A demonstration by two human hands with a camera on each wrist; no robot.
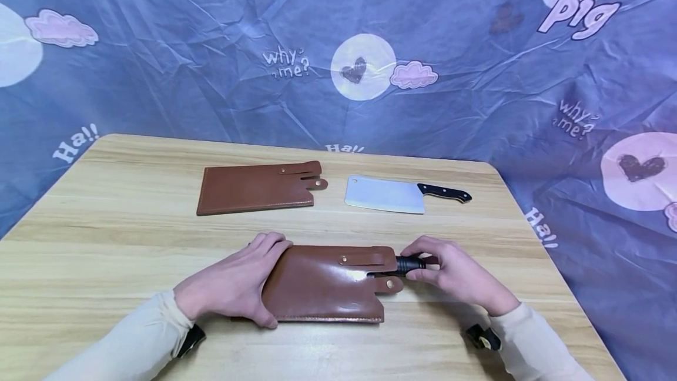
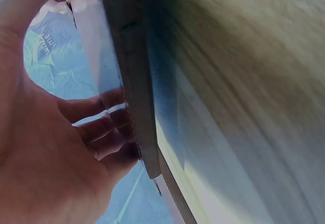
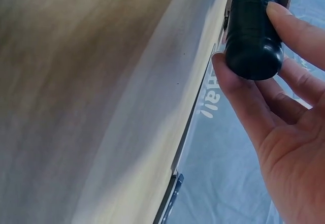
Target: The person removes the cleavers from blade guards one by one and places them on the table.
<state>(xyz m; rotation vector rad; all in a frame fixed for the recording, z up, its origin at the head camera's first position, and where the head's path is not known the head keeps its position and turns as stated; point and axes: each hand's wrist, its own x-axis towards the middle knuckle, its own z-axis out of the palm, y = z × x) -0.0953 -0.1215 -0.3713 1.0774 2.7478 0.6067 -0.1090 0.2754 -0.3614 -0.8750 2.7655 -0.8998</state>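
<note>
A brown leather knife sheath [image 1: 328, 293] lies near the front of the table, its snap strap loose at the right end. My left hand [image 1: 238, 281] grips its left end, thumb at the near edge and fingers over the far edge. In the left wrist view the fingers [image 2: 109, 127] lie along the sheath's side. From the sheath's right end sticks the black ribbed handle of a knife [image 1: 408, 265], whose blade is hidden inside. My right hand [image 1: 457, 272] pinches this handle. The right wrist view shows the rounded handle end [image 3: 254, 56] between thumb and fingers.
Farther back on the wooden table [image 1: 132, 240] lie a second brown sheath [image 1: 254, 190], its strap undone, and a bare cleaver [image 1: 386, 194] with a black riveted handle pointing right. A blue printed cloth [image 1: 222, 75] hangs behind the table and down its right side.
</note>
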